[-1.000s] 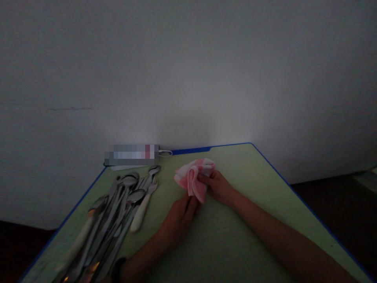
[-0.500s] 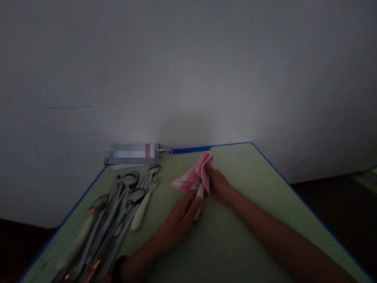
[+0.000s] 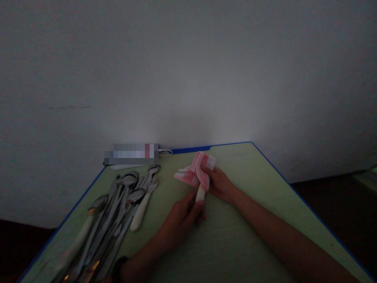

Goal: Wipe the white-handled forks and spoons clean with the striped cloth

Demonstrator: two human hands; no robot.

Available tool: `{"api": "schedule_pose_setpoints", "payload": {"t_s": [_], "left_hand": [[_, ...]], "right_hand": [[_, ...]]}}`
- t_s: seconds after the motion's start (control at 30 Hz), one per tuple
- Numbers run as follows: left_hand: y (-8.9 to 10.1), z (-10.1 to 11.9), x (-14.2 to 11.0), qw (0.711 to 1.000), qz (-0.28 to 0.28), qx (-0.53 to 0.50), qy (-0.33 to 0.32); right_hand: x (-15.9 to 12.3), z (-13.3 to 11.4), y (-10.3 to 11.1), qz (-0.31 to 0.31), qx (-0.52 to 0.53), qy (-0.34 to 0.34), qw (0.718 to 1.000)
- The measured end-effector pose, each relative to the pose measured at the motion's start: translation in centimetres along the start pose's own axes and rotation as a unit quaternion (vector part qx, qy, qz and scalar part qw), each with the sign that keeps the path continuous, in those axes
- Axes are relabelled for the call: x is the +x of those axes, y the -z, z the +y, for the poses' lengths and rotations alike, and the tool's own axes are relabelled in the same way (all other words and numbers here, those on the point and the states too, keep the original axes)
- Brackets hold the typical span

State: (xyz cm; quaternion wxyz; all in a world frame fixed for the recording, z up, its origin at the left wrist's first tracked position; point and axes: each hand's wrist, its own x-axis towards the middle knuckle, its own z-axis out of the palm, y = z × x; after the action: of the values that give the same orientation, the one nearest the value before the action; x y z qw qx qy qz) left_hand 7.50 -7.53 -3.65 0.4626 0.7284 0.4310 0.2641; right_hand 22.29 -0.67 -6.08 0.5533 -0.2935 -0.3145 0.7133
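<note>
Handle (image 3: 200, 194), pale, is gripped by left hand (image 3: 184, 214); its far end is covered by cloth (image 3: 196, 173). Cloth, pink and white, is pinched by right hand (image 3: 219, 182), ahead of left hand. Cutlery (image 3: 114, 212) is heaped to the left of both hands. Fork (image 3: 144, 204) is laid at the heap's near-hand side, apart from left hand.

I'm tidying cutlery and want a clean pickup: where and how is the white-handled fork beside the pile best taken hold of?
On the fork, I'd pinch the thick white handle around its middle, coming from above and its right. It lies slanted with its broad end nearer the camera; bare table borders that side, while other cutlery crowds the left.
</note>
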Motion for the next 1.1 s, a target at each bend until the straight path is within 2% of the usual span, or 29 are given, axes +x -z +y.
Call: {"api": "schedule_pose_setpoints", "payload": {"t_s": [0.2, 0.33, 0.43, 0.53, 0.63, 0.77, 1.0, 1.1], "left_hand": [[0.2, 0.0, 0.0, 1.0, -0.011, 0.023, 0.006], [0.3, -0.3, 0.1, 0.999, -0.008, 0.041, 0.022], [0.3, -0.1, 0.0, 0.999, -0.017, 0.031, 0.02], [0.4, 0.2, -0.2, 0.999, -0.031, 0.007, 0.013], [0.4, 0.3, -0.3, 0.999, -0.03, -0.01, 0.014], [0.2, -0.1, 0.0, 0.998, -0.018, -0.043, 0.041], [-0.1, -0.5, 0.2, 0.994, 0.015, -0.078, 0.068], [0.0, -0.2, 0.0, 0.995, -0.005, -0.077, 0.062]], "right_hand": [[0.1, 0.5, 0.3, -0.009, -0.084, 0.045, 0.995], [0.4, 0.3, 1.4, 0.036, -0.217, 0.105, 0.97], [0.6, -0.1, 2.2, 0.06, -0.267, 0.108, 0.956], [0.7, -0.5, 2.4, 0.062, -0.209, 0.077, 0.973], [0.9, -1.0, 2.0, 0.07, -0.068, 0.037, 0.995], [1.0, -1.7, 1.6, 0.046, 0.077, -0.008, 0.996], [1.2, -2.1, 2.5, -0.015, 0.125, 0.0, 0.992], [1.2, -2.2, 2.6, -0.027, 0.118, -0.003, 0.993]]}}
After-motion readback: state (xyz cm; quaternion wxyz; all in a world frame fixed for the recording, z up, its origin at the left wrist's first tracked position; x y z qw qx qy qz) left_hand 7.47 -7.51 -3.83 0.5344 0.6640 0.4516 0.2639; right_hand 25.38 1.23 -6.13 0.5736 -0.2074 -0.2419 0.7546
